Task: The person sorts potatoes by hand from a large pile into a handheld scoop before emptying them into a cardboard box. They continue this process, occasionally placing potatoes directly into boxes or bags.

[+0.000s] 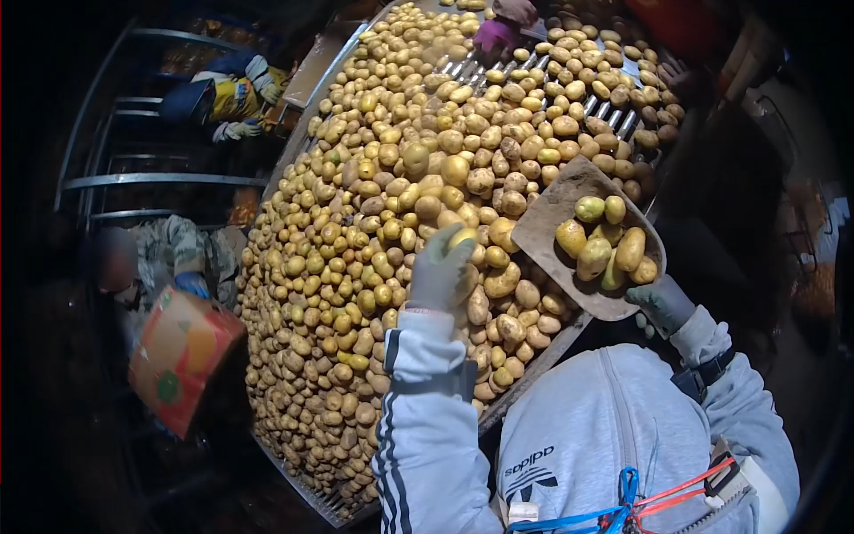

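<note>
My left hand (440, 269), in a pale glove, is closed around a yellow potato (463, 237) above the heap of potatoes (356, 258). Only the top of that potato shows past my fingers. With my right hand (663, 304), also gloved, I grip the near edge of a worn, dirty scoop (556, 200). Several yellow and greenish potatoes (594, 258) lie in the scoop, which is held over the right edge of the heap.
Metal rollers (614, 116) show between potatoes at the far right. A purple-gloved hand (495, 37) of another person is at the far end. To the left, a person in camouflage clothing (178, 245) is beside a printed cardboard box (187, 356); another wears yellow (233, 98) near metal rails (169, 181).
</note>
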The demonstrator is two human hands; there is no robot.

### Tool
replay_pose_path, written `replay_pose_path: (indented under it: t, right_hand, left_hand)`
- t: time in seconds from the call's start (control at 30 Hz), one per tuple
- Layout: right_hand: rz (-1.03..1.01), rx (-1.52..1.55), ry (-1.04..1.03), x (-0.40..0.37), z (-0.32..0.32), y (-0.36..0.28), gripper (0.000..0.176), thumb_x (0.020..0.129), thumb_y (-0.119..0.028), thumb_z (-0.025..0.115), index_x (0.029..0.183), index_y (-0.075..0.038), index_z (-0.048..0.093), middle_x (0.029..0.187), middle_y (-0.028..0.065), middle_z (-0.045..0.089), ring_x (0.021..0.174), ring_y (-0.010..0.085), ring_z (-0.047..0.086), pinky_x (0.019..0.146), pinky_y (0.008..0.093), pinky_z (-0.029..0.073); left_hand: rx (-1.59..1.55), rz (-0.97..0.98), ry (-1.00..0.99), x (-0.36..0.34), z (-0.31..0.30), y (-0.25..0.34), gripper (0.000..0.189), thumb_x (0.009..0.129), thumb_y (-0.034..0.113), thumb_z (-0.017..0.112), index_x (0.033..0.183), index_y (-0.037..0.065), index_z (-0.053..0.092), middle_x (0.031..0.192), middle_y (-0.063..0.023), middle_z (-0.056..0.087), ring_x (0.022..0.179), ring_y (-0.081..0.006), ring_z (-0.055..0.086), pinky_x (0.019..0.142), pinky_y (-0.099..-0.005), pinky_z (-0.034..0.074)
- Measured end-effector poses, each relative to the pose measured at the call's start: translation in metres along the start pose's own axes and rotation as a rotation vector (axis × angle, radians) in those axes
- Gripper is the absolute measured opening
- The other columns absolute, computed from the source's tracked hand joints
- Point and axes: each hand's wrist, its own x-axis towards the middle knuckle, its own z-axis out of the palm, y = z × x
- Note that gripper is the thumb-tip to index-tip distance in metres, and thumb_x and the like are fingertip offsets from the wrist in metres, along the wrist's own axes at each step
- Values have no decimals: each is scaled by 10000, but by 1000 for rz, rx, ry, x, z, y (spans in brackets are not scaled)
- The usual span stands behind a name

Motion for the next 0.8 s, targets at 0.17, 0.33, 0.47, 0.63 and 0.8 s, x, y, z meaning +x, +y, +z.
replay_pose_path:
  t: [0.17, 0.33, 0.47, 0.63, 0.8]
  right_hand:
    - [3, -31, -42, -3, -1, -5, 231, 910, -173, 674, 1048, 12, 660, 612, 53, 605, 407, 143, 553, 356, 267, 431]
    - [-22, 4, -51, 1, -3, 0, 224, 910, -174, 666, 1039, 8, 661, 578, 57, 590, 387, 152, 535, 356, 275, 425]
    - [6, 4, -79, 1, -8, 1, 259, 916, -185, 667, 1068, 23, 644, 590, 61, 596, 387, 168, 544, 352, 304, 450]
    - [-2, 106, -124, 10, -14, 9, 305, 913, -180, 676, 1126, 33, 624, 607, 60, 600, 398, 167, 556, 346, 318, 495]
    - [24, 73, -116, 9, -15, 3, 305, 899, -168, 684, 1128, 27, 636, 626, 57, 607, 408, 149, 558, 338, 301, 489]
  left_hand:
    - [423, 225, -78, 13, 13, -12, 536, 944, 276, 813, 1383, 17, 649, 1225, -123, 729, 1053, -185, 699, 889, -310, 570]
    - [1149, 471, 122, 8, 46, -55, 481, 832, 215, 871, 1241, 43, 684, 1114, -100, 741, 961, -142, 705, 789, -284, 570]
    - [151, 154, -23, 11, 30, -46, 450, 853, 59, 774, 1291, 19, 680, 1067, -73, 720, 852, -112, 685, 738, -249, 562]
    - [-433, -9, -94, 2, 23, -6, 509, 863, -64, 671, 1369, -40, 622, 1149, -133, 705, 954, -180, 708, 827, -301, 624]
    - [-31, 169, -345, -7, 82, 27, 582, 896, 68, 770, 1444, -19, 598, 1329, -122, 664, 1183, -193, 645, 1026, -312, 523]
